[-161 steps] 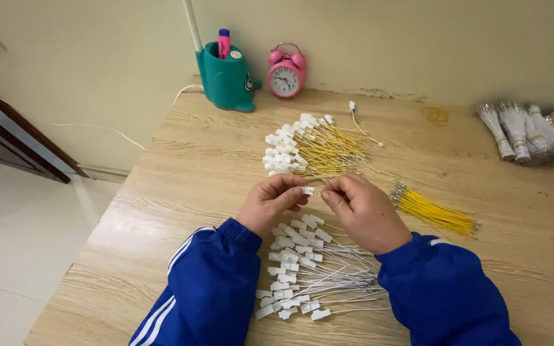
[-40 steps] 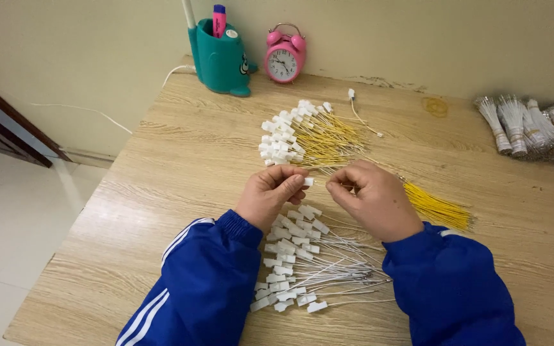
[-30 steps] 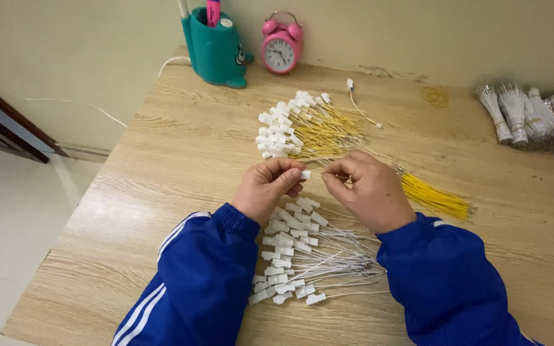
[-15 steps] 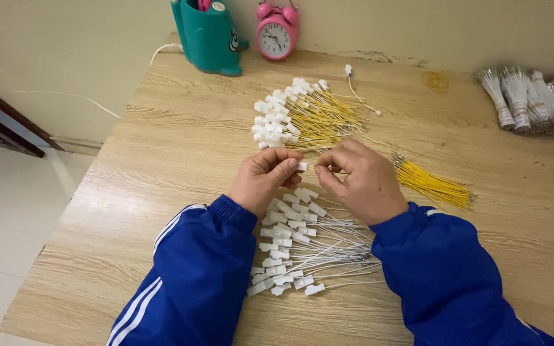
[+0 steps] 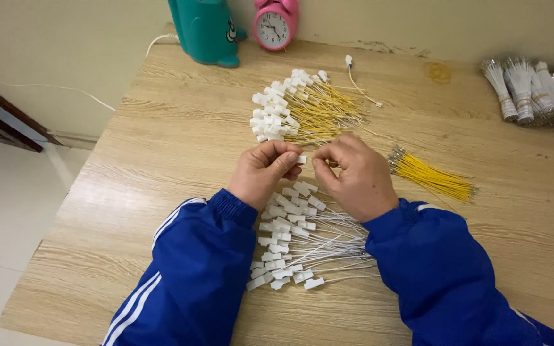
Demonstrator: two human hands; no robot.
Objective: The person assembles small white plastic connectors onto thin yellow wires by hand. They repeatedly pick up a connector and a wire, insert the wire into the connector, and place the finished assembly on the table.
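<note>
Pinched between thumb and forefinger of the left hand is a small white connector, a blocky plastic piece held just above the middle of the desk. Facing it, the right hand is curled, its fingertips closed together just beside the connector; whatever thin wire they grip is too small to make out. Both hands are knuckles-up, wrists bent inward so the fingers nearly meet, and both arms wear glossy blue sleeves with white stripes.

Nearest the front edge, under and between the wrists, lies a fanned pile of white-wired connectors: small rectangular white housings to the left, thin pale leads running right. Just beyond the hands, toward the back of the desk, sits a similar pile with yellow wires, its white housings clustered on the left. To the right of the right hand lies a tight bundle of bare yellow wires, angled toward the right edge. The desk is pale wood-grain laminate, smooth and matte.

At the back edge stand a teal plastic holder and a round pink alarm clock. Clear-wrapped wire bundles lie at the back right corner.
</note>
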